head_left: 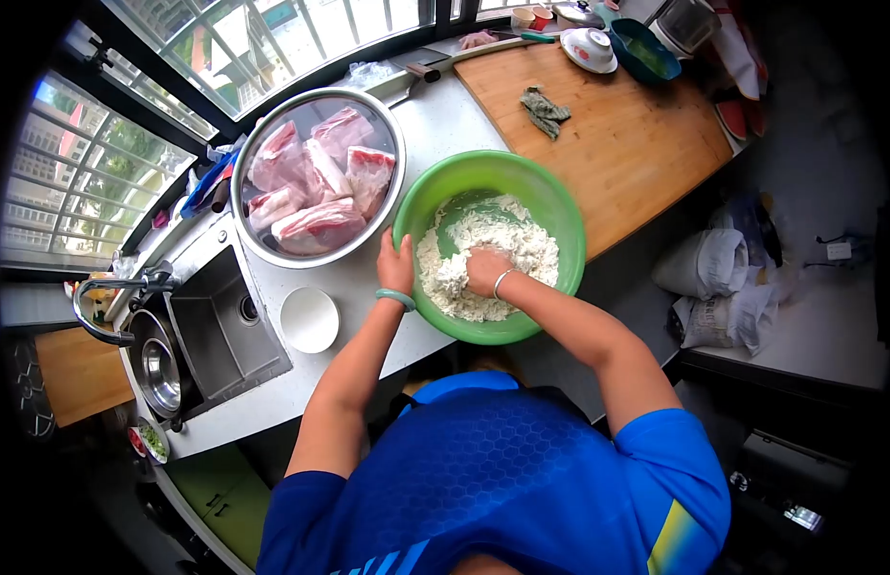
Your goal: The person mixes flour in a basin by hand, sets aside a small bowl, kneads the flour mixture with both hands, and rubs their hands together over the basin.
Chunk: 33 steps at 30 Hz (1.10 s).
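A large green bowl (570,206) sits at the counter's front edge, partly beside the wooden board. Shaggy, floury dough (502,230) lies inside it. My left hand (395,265), with a jade-coloured bangle at the wrist, holds the bowl's left rim. Down in the bowl, my right hand (487,272) is pressed into the dough, a silver bangle on its wrist; its fingers are partly hidden by the flour mixture. To the left of the green bowl, a metal basin (397,144) holds several pieces of raw meat in liquid. A white bowl (310,320) stands below the basin.
The sink (220,326) with its tap (105,283) is at the left, metal bowls beside it. On the wooden board (637,163) lie a crumpled cloth (545,113), a lidded dish (590,50) and a dark teal basin (646,53). A cleaver (399,88) rests near the window.
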### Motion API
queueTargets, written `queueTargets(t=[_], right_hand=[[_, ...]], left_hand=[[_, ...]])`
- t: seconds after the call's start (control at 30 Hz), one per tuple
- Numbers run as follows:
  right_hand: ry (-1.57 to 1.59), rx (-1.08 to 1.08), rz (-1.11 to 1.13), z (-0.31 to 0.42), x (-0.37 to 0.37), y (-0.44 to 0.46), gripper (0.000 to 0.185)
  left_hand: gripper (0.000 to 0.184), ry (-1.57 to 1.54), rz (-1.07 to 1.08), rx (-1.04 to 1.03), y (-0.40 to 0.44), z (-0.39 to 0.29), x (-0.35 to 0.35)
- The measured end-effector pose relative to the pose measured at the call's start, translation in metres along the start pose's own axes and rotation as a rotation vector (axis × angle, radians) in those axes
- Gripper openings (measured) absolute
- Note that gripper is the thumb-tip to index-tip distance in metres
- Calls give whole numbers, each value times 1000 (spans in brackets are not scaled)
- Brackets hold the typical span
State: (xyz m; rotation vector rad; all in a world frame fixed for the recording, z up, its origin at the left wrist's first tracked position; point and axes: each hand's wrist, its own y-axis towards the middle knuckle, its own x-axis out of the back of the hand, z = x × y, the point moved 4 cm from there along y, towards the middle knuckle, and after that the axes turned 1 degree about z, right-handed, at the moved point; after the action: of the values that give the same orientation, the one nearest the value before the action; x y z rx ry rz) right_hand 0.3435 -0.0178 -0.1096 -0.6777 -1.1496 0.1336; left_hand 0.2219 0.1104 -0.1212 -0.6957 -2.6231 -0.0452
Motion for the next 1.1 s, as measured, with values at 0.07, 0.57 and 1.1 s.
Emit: queueTargets(t=[0.07,0.57,1.1], right_hand=[[-1,-32,-33,-26,3,-11,27],[119,123,7,18,17,70,42],[10,339,67,27,65,105,26]], left_hand=[[37,32,17,-2,1,-1,2],[38,88,1,-78,14,-7,-3],[38,-298,6,132,-15,-3,2]])
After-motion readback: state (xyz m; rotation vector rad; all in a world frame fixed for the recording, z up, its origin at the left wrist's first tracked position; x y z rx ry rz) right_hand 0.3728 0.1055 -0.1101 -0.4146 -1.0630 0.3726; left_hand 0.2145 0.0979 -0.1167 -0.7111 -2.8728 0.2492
